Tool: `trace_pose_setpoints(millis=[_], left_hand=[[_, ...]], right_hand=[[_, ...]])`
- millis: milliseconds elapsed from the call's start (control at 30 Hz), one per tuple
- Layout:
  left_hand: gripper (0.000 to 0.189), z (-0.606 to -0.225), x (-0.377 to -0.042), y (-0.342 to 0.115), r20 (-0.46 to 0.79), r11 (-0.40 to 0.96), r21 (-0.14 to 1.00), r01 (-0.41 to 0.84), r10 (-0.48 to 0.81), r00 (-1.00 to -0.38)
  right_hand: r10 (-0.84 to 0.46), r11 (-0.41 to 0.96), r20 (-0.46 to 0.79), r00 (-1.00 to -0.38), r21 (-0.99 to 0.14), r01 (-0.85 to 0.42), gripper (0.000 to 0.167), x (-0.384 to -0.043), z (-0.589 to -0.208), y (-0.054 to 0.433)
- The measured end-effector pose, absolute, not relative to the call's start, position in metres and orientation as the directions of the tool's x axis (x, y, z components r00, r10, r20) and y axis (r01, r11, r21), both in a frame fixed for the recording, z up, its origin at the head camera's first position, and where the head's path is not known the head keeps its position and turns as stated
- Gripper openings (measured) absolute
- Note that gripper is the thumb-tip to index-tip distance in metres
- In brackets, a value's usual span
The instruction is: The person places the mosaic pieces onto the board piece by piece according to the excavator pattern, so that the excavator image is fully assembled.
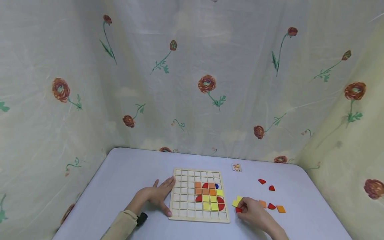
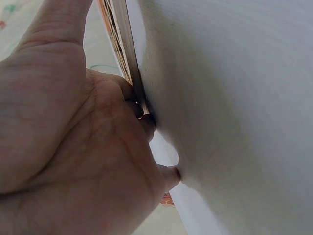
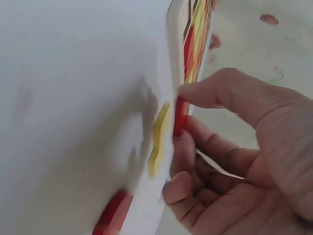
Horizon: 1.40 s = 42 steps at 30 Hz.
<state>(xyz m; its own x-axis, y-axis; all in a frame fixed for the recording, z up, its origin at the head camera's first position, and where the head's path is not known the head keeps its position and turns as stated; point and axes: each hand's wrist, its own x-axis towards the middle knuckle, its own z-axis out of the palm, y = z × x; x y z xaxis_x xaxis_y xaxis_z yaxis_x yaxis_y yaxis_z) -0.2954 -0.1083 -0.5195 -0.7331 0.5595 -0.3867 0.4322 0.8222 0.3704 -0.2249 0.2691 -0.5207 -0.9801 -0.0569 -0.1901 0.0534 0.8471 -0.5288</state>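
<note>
A wooden grid board (image 1: 183, 213) lies on the table, partly filled with orange, yellow, red and blue pieces. My left hand (image 1: 160, 195) rests along the board's left edge, fingers spread and the thumb at the near left corner. In the left wrist view its fingertips touch down beside the board's side wall (image 2: 124, 44). To the right of the board, my right hand (image 1: 253, 213) pinches a red quarter-circle tile (image 3: 180, 117) between thumb and fingers. Yellow square tiles (image 1: 235, 203) lie right by those fingers.
Right of the right hand lie an orange square (image 1: 281, 209), a lighter orange tile (image 1: 262, 203) and a red tile (image 1: 271, 206). Farther back are two more red tiles (image 1: 262, 181). A small printed card (image 1: 236, 167) sits behind the board. A flowered curtain (image 1: 186, 83) surrounds the table.
</note>
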Motion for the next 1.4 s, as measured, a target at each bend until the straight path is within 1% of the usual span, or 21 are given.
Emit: trace_pose_setpoints(millis=[167, 367, 500, 600, 867, 1067, 1400], left_hand=[[0.129, -0.52, -0.295, -0.108, -0.385, 0.823, 0.368, 0.433, 0.559, -0.734], [0.129, -0.52, -0.296, -0.108, -0.387, 0.82, 0.373, 0.433, 0.562, -0.731], [0.129, -0.52, -0.296, -0.108, -0.384, 0.817, 0.373, 0.44, 0.568, -0.728], [0.129, -0.52, -0.296, -0.107, -0.383, 0.818, 0.368, 0.442, 0.567, -0.729], [0.129, -0.522, -0.298, -0.106, -0.387, 0.823, 0.36, 0.439, 0.56, -0.732], [0.13, -0.524, -0.298, -0.106, -0.395, 0.828, 0.353, 0.436, 0.554, -0.733], [0.131, -0.526, -0.299, -0.109, -0.384, 0.82, 0.357, 0.447, 0.565, -0.73]], right_hand=[[-0.111, 0.817, -0.15, -0.982, -0.577, -0.004, 0.02, -0.228, -0.518, 0.246], [-0.279, 0.755, -0.093, -0.956, -0.636, -0.158, 0.02, -0.232, -0.516, 0.214], [-0.37, 0.73, -0.035, -0.928, -0.629, -0.267, 0.019, -0.233, -0.519, 0.192], [-0.406, 0.722, -0.013, -0.914, -0.617, -0.312, 0.018, -0.234, -0.522, 0.179], [-0.452, 0.705, -0.036, -0.891, -0.626, -0.333, 0.012, -0.241, -0.529, 0.162], [-0.437, 0.722, -0.069, -0.897, -0.622, -0.304, 0.011, -0.245, -0.53, 0.161], [-0.411, 0.738, -0.084, -0.908, -0.615, -0.277, 0.008, -0.25, -0.531, 0.156]])
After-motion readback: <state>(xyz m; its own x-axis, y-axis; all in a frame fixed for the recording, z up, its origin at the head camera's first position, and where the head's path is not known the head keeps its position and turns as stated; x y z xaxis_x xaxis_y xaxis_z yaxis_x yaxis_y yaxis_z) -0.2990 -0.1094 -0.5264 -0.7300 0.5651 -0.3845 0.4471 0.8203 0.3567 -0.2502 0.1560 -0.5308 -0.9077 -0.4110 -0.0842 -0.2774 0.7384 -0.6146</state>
